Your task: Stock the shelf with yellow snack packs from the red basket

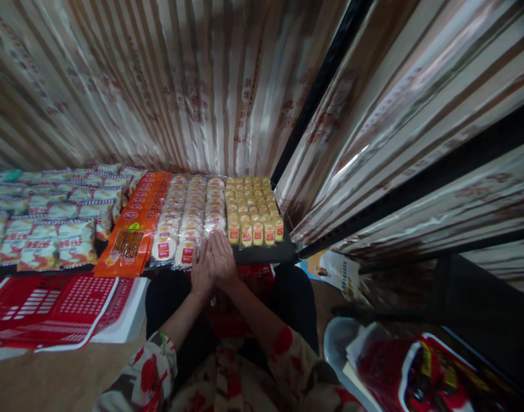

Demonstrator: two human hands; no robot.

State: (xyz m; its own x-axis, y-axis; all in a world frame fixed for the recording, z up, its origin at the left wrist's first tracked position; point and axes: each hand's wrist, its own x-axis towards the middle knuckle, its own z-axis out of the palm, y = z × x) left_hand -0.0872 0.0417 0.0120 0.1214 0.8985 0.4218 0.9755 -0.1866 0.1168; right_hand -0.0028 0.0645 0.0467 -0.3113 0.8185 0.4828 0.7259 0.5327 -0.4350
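The 2 hands (223, 263), flat and side by side, touch the white packets (215, 207).

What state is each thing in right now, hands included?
Left hand, fingers extended, grip unclear
Right hand, fingers extended, grip unclear
Wrapped white round cakes, lined up in three columns
Small yellow packs, grouped in rows
Orange stick-snack packets, overlapping, front one lying flat
White snack bags, filled, laid in overlapping rows
Red basket at left, contents unclear
Lower-right basket, holding red packages
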